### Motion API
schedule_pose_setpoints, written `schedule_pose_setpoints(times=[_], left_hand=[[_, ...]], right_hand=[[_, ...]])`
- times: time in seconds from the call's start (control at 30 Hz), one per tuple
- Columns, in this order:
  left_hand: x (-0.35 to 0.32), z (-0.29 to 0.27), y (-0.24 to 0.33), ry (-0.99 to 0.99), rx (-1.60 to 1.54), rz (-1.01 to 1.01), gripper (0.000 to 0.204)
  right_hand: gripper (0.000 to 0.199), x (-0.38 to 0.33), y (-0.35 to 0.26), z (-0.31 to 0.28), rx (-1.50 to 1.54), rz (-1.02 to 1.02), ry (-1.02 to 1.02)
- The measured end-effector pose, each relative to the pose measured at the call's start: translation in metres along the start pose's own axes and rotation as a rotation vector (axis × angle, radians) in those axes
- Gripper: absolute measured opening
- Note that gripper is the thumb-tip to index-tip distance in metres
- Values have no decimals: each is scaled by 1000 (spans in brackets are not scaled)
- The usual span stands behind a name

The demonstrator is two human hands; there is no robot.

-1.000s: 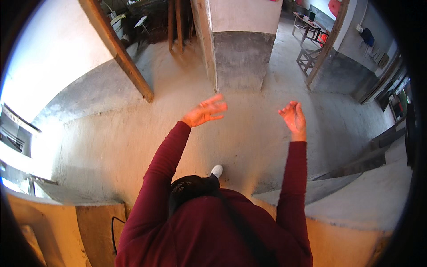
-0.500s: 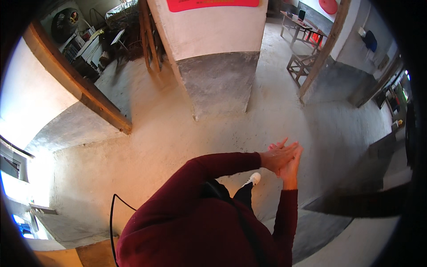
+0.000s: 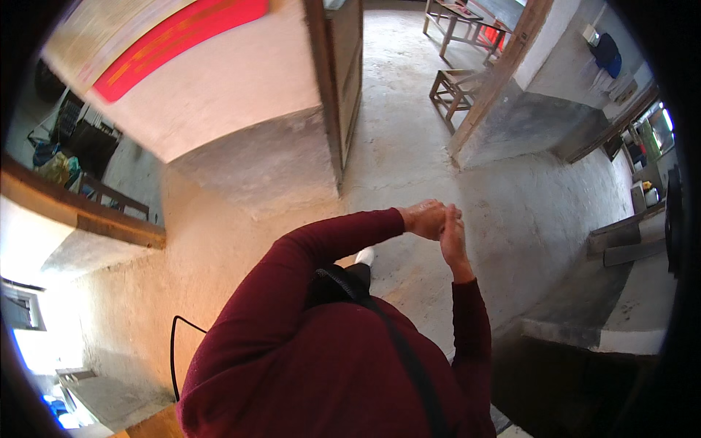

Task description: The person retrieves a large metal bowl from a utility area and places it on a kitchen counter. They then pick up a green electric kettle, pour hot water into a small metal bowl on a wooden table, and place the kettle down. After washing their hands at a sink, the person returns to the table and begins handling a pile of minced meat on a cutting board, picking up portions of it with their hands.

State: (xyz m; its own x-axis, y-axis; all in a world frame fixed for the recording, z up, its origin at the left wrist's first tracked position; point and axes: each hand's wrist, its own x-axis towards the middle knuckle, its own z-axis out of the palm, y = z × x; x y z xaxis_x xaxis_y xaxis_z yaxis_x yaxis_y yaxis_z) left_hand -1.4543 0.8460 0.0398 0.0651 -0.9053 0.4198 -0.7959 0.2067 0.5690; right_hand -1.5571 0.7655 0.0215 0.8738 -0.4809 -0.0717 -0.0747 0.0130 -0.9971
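My left hand (image 3: 423, 219) and my right hand (image 3: 453, 241) are clasped together in front of me, out over the grey floor. The fingers of both are bent and pressed against each other, and where they meet part of them is hidden. No object shows in either hand. Dark red sleeves (image 3: 343, 233) reach down to both wrists. A dark strap (image 3: 398, 343) crosses my chest, and one white shoe (image 3: 366, 255) shows below the left forearm.
A wall with a red printed sheet (image 3: 182, 44) stands ahead to the left, ending at a wooden door frame (image 3: 332, 87). Beyond the passage are a wooden stool (image 3: 454, 93) and a table (image 3: 456, 13). A masonry ledge (image 3: 562, 332) lies close on my right.
The view has turned and moved forward, shifting the wall to the left and bringing the right-hand ledge into clearer sight. My hands, flat and crossed with fingers stretched before, are now curled together.
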Motion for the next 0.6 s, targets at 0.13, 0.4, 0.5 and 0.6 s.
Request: schedule_pose_setpoints(times=[0.13, 0.4, 0.5, 0.6], left_hand=[[66, -24, -101, -139, -312, -48, 19], [200, -77, -261, -322, -763, -358, 8], [256, -102, -305, -335, -752, -345, 13], [296, -117, -359, -161, -912, -398, 15]], right_hand=[[47, 112, -17, -19, -378, -297, -116], [38, 326, -54, -69, -433, -384, -282], [24, 396, -64, -92, -447, -565, -277], [10, 476, -74, -110, -531, -877, -201]])
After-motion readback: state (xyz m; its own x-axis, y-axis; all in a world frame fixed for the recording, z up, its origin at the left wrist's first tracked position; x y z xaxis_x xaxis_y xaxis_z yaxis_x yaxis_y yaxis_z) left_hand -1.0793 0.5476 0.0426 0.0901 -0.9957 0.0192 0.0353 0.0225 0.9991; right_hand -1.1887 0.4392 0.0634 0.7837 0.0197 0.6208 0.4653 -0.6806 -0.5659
